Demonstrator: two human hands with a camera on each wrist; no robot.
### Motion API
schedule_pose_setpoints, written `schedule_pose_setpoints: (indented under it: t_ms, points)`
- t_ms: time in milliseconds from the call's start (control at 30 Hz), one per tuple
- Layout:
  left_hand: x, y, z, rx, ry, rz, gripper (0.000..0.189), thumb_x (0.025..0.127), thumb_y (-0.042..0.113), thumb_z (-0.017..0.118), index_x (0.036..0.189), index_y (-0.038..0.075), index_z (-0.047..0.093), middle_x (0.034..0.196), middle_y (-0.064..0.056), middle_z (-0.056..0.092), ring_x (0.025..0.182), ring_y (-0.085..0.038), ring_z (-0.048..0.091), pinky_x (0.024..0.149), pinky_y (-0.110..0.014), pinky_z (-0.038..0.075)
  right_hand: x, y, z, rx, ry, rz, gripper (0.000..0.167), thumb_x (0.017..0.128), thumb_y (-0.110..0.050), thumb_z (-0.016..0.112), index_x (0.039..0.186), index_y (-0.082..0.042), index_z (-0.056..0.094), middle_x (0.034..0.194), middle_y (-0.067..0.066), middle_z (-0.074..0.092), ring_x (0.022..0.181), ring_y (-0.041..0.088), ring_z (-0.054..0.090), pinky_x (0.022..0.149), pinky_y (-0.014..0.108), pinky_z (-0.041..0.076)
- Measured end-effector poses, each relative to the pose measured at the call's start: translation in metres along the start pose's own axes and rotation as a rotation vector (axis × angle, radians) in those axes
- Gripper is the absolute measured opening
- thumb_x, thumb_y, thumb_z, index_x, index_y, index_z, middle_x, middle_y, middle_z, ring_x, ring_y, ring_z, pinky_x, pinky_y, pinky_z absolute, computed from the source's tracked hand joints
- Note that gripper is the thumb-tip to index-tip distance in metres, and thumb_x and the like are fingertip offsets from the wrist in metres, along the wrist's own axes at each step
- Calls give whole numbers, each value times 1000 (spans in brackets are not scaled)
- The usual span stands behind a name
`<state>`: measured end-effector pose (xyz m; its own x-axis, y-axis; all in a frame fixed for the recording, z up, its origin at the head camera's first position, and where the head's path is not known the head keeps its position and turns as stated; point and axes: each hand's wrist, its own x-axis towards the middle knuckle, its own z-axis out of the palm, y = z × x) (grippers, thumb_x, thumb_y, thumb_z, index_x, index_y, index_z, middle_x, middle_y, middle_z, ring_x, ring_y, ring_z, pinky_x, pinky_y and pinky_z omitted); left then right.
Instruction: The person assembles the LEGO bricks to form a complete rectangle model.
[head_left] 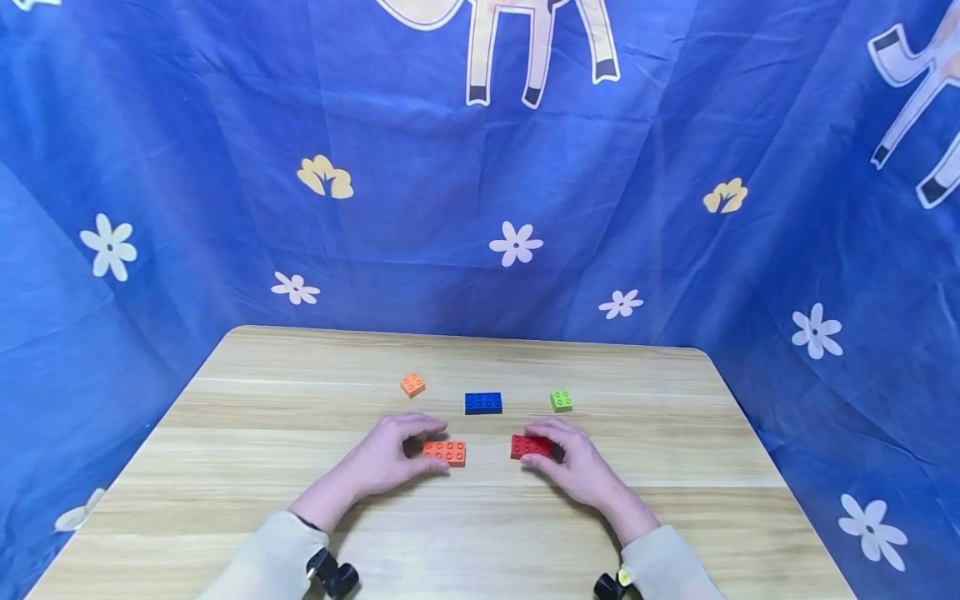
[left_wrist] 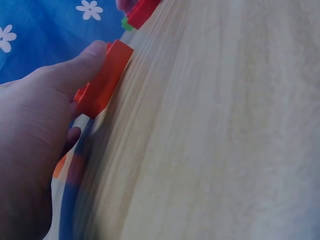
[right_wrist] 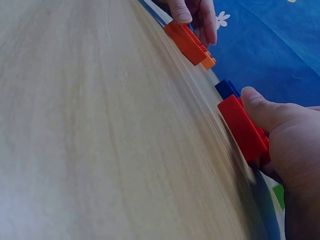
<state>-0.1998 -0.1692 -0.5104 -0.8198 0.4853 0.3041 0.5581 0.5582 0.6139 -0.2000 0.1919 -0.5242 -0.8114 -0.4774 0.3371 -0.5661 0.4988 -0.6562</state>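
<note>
An orange eight-stud toy brick lies on the table between the thumb and fingers of my left hand. The thumb is at its near side, while a gap shows between the fingers and its far side. My right hand holds a red toy brick between thumb and fingers, low at the table. In the right wrist view that thumb lies along the red brick; the fingertips beyond are mostly hidden. Behind the hands lie a blue brick, a small light-orange brick and a small green brick.
The wooden table has rounded far corners. Blue patterned cloth hangs behind it and along both sides. Dark wrist-worn devices sit at the left cuff and the right cuff.
</note>
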Motion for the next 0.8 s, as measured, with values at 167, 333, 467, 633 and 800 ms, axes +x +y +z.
schedule_pose_setpoints:
  t_ms: [167, 333, 467, 633, 800]
  points:
    - [0, -2, 0, -8, -4, -15, 58, 84, 49, 88, 127, 12, 77, 123, 5, 75, 119, -19, 67, 109, -49, 49, 1, 1, 1, -5, 0, 23, 47, 95, -32, 82, 134, -7, 73, 135, 0, 69, 127, 19, 62, 112, 47, 48]
    - [0, -3, 1, -13, -12, -3, 49, 86, 47, 87, 120, 12, 80, 113, 11, 75, 109, -12, 69, 101, -43, 55, 1, 2, 2, -6, 1, 24, 38, 96, -27, 81, 129, -9, 75, 130, -2, 72, 124, 18, 64, 110, 46, 49]
    - [1, -2, 1, -24, -20, 1, 44, 87, 44, 87, 117, 12, 81, 110, 12, 75, 104, -9, 69, 97, -40, 57, 2, 2, 4, -4, 9, 15, 31, 96, -25, 82, 124, -12, 78, 123, -7, 73, 118, 14, 66, 107, 43, 52]
    - [4, 1, 1, -41, -29, 6, 37, 88, 36, 88, 116, 13, 82, 109, 10, 76, 102, -8, 69, 92, -35, 59, 3, 3, 6, 11, 15, 23, 29, 95, -25, 83, 122, -15, 80, 121, -10, 73, 116, 12, 67, 106, 42, 53]
    - [8, 2, 5, -49, -22, 25, 32, 90, 32, 88, 114, 11, 83, 107, 8, 76, 99, -9, 70, 85, -31, 60, 4, 2, 8, 24, 3, 40, 30, 94, -28, 83, 122, -16, 80, 121, -11, 73, 116, 11, 66, 107, 41, 52]
